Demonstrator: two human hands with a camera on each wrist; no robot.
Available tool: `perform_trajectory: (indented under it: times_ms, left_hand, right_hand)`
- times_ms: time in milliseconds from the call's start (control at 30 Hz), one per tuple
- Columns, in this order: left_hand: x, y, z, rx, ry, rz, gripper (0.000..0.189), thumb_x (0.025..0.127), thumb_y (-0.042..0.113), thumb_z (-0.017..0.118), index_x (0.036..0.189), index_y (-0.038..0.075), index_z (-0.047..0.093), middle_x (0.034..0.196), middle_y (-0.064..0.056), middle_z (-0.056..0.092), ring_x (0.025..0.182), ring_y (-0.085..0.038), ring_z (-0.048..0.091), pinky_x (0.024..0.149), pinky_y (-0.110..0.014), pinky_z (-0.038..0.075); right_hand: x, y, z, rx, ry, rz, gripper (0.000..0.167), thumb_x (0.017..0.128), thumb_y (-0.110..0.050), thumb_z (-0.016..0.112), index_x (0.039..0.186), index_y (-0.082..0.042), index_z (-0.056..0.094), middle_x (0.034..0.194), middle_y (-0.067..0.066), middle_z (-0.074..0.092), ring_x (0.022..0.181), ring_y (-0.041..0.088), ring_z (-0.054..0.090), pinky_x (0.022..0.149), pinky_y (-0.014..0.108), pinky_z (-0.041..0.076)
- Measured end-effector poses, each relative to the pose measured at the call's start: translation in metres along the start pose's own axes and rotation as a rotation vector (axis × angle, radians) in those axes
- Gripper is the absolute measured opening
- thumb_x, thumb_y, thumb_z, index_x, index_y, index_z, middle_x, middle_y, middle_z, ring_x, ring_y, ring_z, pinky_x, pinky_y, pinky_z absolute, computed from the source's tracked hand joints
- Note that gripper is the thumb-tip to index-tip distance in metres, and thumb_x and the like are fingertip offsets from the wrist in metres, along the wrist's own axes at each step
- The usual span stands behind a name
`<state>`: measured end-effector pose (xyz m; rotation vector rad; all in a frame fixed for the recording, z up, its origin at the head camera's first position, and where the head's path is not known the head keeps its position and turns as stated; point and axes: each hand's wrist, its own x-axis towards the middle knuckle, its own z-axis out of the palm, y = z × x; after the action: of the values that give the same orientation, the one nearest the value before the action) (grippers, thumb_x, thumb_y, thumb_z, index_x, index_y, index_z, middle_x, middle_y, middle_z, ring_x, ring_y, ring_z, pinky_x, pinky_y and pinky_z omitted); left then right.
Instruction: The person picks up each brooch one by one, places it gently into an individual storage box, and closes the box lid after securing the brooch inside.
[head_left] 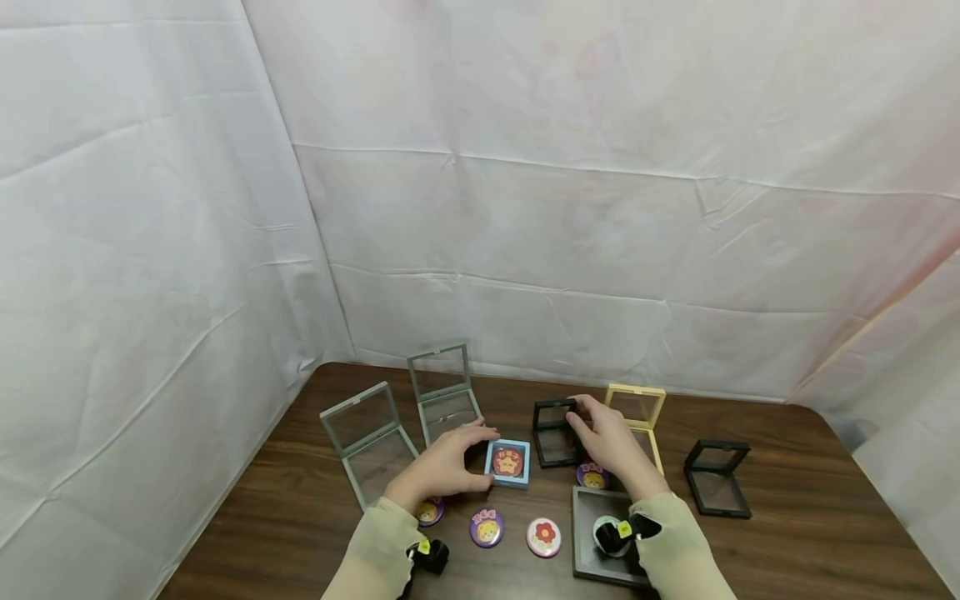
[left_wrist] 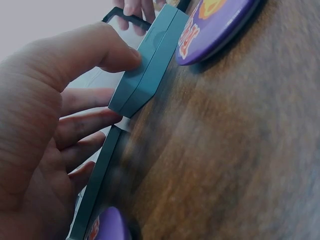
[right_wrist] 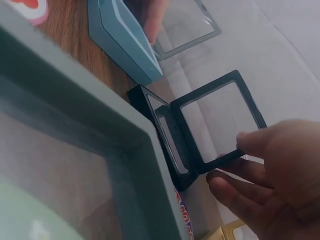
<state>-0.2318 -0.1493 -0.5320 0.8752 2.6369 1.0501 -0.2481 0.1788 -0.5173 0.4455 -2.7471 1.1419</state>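
My left hand (head_left: 442,468) holds a small blue display case (head_left: 509,482) by its left side, thumb at the near corner and fingertips at the far one. A red badge with a yellow star (head_left: 508,462) shows inside it. In the left wrist view the thumb (left_wrist: 117,52) presses the side of the case. My right hand (head_left: 611,440) pinches the raised lid of a black display case (right_wrist: 188,140) between thumb and fingers. That case stands hinged wide, its lid upright, with clear film in both halves. A purple badge (head_left: 592,476) lies just below the right hand.
Two open grey cases (head_left: 395,427) stand at the left and back. A yellow case (head_left: 651,392) is behind the right hand, another black case (head_left: 717,493) farther right. In front lie a purple badge (head_left: 487,528), a flower badge (head_left: 543,537) and a large grey case (head_left: 585,533) holding a round badge.
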Motion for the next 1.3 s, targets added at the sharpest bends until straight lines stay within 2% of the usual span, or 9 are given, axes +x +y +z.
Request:
perform_trajectory:
  times_ms: [100, 233, 300, 533, 800, 967, 1200, 1300]
  left_hand:
    - [0.0, -0.001, 0.0, -0.002, 0.001, 0.005, 0.07, 0.092, 0.032, 0.083, 0.155, 0.009, 0.062, 0.17, -0.016, 0.045, 0.161, -0.035, 0.036, 0.123, -0.066, 0.037]
    - [0.0, -0.002, 0.001, 0.004, 0.003, 0.013, 0.07, 0.092, 0.032, 0.083, 0.155, 0.009, 0.062, 0.17, -0.018, 0.045, 0.161, -0.037, 0.036, 0.122, -0.067, 0.037]
    - [0.0, -0.002, 0.001, 0.005, 0.006, 0.014, 0.07, 0.092, 0.033, 0.083, 0.155, 0.009, 0.062, 0.169, -0.018, 0.046, 0.161, -0.037, 0.036, 0.122, -0.067, 0.037]
    - [0.002, -0.003, 0.001, 0.005, 0.007, 0.009, 0.071, 0.091, 0.034, 0.084, 0.154, 0.009, 0.062, 0.169, -0.017, 0.046, 0.161, -0.035, 0.037, 0.122, -0.066, 0.037]
    - [0.002, -0.002, 0.001, 0.012, 0.013, 0.003, 0.071, 0.091, 0.033, 0.084, 0.154, 0.011, 0.062, 0.169, -0.017, 0.047, 0.16, -0.036, 0.038, 0.122, -0.066, 0.037]
    - [0.002, -0.001, 0.001, 0.016, 0.016, -0.005, 0.071, 0.091, 0.034, 0.085, 0.155, 0.012, 0.062, 0.17, -0.018, 0.045, 0.159, -0.038, 0.039, 0.122, -0.067, 0.037]
    - [0.001, 0.002, 0.0, 0.014, 0.004, -0.031, 0.073, 0.091, 0.034, 0.084, 0.157, 0.013, 0.061, 0.172, -0.019, 0.04, 0.158, -0.042, 0.039, 0.121, -0.068, 0.037]
    - [-0.001, 0.004, -0.002, 0.015, 0.02, -0.031, 0.072, 0.092, 0.034, 0.083, 0.157, 0.013, 0.06, 0.172, -0.02, 0.04, 0.157, -0.044, 0.04, 0.121, -0.069, 0.037]
  right_hand:
    - [0.003, -0.001, 0.001, -0.001, 0.02, 0.005, 0.02, 0.112, -0.013, 0.065, 0.128, -0.004, 0.071, 0.112, 0.009, 0.078, 0.102, 0.027, 0.075, 0.09, 0.052, 0.061]
    - [0.003, -0.002, 0.003, -0.006, 0.023, 0.031, 0.019, 0.112, -0.014, 0.066, 0.126, -0.005, 0.072, 0.106, 0.008, 0.078, 0.085, 0.016, 0.07, 0.077, 0.044, 0.058]
    - [0.002, -0.002, 0.004, -0.006, 0.026, 0.044, 0.019, 0.112, -0.015, 0.066, 0.126, -0.004, 0.073, 0.105, 0.007, 0.078, 0.082, 0.014, 0.068, 0.075, 0.042, 0.057]
    - [-0.004, -0.001, 0.005, -0.025, 0.06, 0.061, 0.018, 0.111, -0.015, 0.067, 0.125, -0.005, 0.073, 0.104, 0.005, 0.077, 0.085, 0.016, 0.069, 0.078, 0.045, 0.058]
    - [-0.014, -0.004, 0.004, -0.033, 0.086, 0.072, 0.018, 0.111, -0.015, 0.068, 0.125, -0.006, 0.073, 0.1, 0.003, 0.075, 0.077, 0.013, 0.062, 0.072, 0.04, 0.053]
    - [-0.016, -0.005, 0.004, -0.029, 0.109, 0.077, 0.017, 0.11, -0.015, 0.069, 0.123, -0.005, 0.075, 0.097, 0.002, 0.075, 0.076, 0.014, 0.06, 0.074, 0.04, 0.051]
    - [-0.016, -0.004, 0.003, -0.04, 0.108, 0.063, 0.018, 0.11, -0.014, 0.069, 0.124, -0.004, 0.075, 0.101, 0.004, 0.077, 0.079, 0.016, 0.061, 0.077, 0.043, 0.052]
    - [-0.016, -0.003, 0.003, -0.043, 0.113, 0.059, 0.019, 0.109, -0.014, 0.07, 0.124, -0.004, 0.075, 0.101, 0.005, 0.077, 0.08, 0.016, 0.062, 0.078, 0.044, 0.053]
